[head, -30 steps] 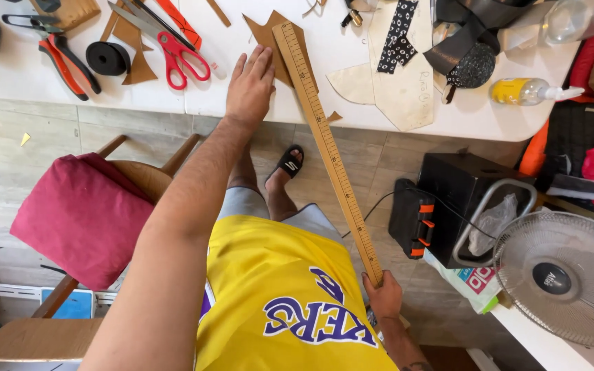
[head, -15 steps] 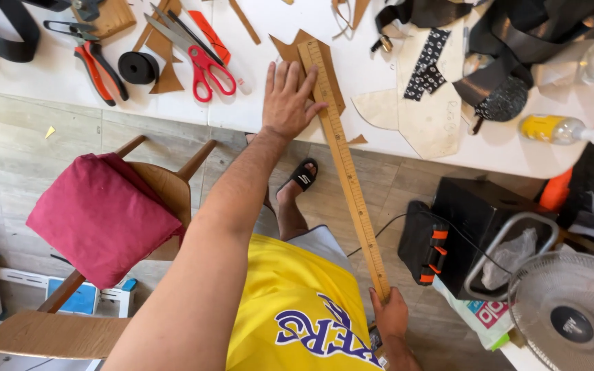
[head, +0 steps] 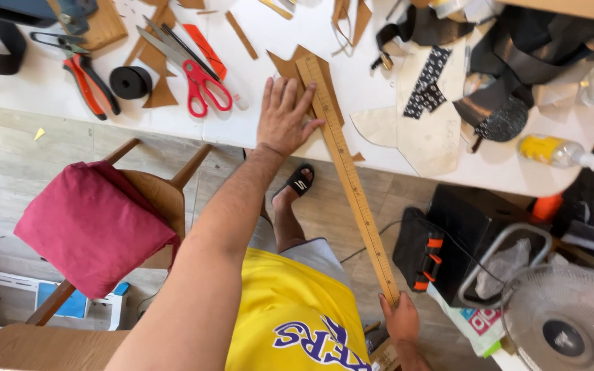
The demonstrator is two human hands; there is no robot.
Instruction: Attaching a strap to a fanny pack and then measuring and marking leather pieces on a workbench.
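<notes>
A long wooden ruler (head: 347, 177) runs from the white table (head: 256, 127) down toward my body, its far end lying on a brown cardboard piece (head: 290, 67). My left hand (head: 284, 117) lies flat, fingers spread, on the cardboard and against the ruler's far end. My right hand (head: 400, 321) grips the ruler's near end, low by my yellow shirt.
Red-handled scissors (head: 197, 75), red pliers (head: 87, 79), a black tape roll (head: 130, 82), cardboard scraps and black straps lie on the table. A yellow bottle (head: 551, 150) lies at right. A wooden chair with a red cushion (head: 91, 223) stands left; a fan (head: 565, 323) and black case (head: 472, 230) right.
The view has shifted, so the table and both hands sit lower and more to the right in the picture. The left hand stays flat on the cardboard; the right still grips the ruler.
</notes>
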